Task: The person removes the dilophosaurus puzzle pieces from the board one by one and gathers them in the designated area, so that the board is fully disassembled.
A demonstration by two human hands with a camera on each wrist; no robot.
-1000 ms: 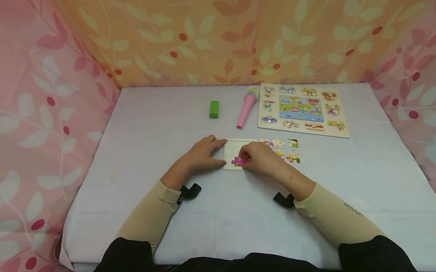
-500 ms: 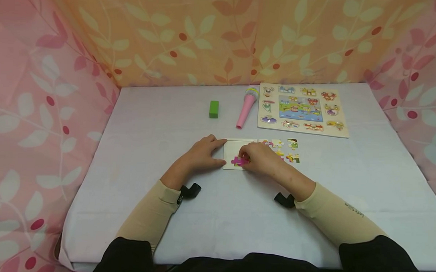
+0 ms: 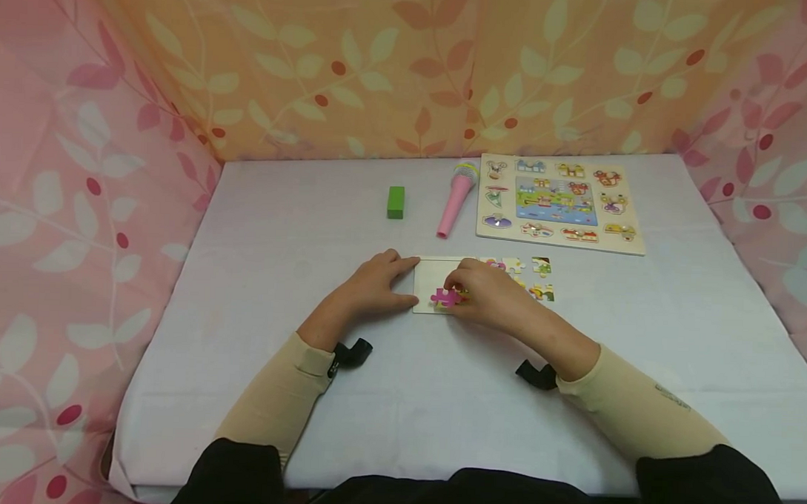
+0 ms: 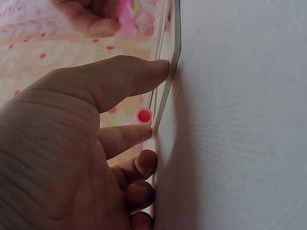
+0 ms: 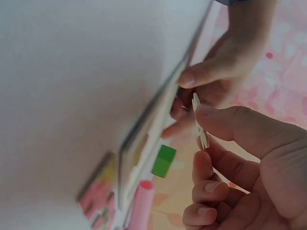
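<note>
My left hand [image 3: 379,282] rests at the left edge of a small white puzzle tray [image 3: 432,271]. In the left wrist view the thumb and index finger touch the tray's edge at separate spots, and the other fingers are bent. My right hand [image 3: 490,296] pinches a pink jigsaw piece [image 3: 446,297] between thumb and fingertips over the lower part of the tray. The right wrist view shows this jigsaw piece [image 5: 200,122] edge-on, raised off the tray. The right hand hides the tray's right side.
Several loose jigsaw pieces [image 3: 541,267] lie right of the tray, partly hidden by the hand. Behind are a green block [image 3: 395,203], a pink toy microphone [image 3: 455,202] and a wooden peg puzzle board [image 3: 557,235]. Patterned cloth surrounds the table [image 3: 298,219].
My right hand has lifted the pink jigsaw piece slightly off the tray, and its forearm has shifted a little to the right. The left hand stays in place.
</note>
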